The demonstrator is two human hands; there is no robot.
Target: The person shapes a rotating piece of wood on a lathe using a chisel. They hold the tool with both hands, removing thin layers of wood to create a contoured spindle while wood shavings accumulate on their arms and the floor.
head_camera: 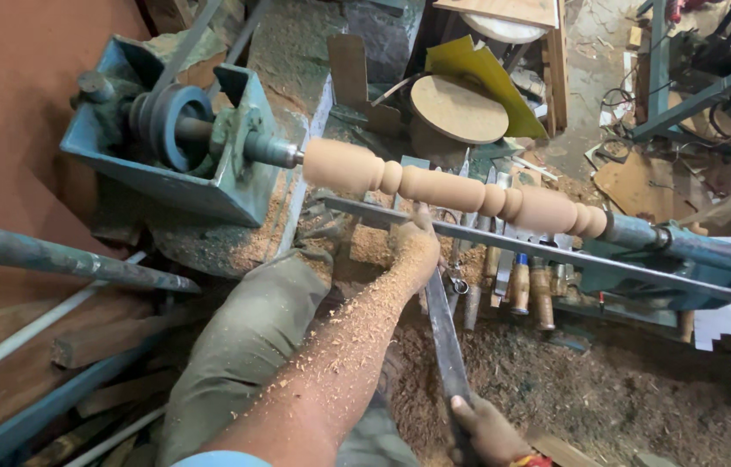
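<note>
Head view: we brace the long steel chisel (445, 333) on the tool rest (555, 255) — left hand (414, 251) pressed closed over the blade near the spindle (456, 188), right hand (488, 432) wrapped around the handle end. Chisel looks stiff, heavy; the dust-coated grip is likely slippery. Yellow sheet (478, 73) behind, unlabelled.

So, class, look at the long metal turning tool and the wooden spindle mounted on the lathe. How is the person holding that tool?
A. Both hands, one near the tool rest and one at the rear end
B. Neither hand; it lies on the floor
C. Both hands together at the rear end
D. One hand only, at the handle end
A: the left hand steadies the turning tool at the tool rest beside the spindle, while the right hand grips its rear end.
</note>
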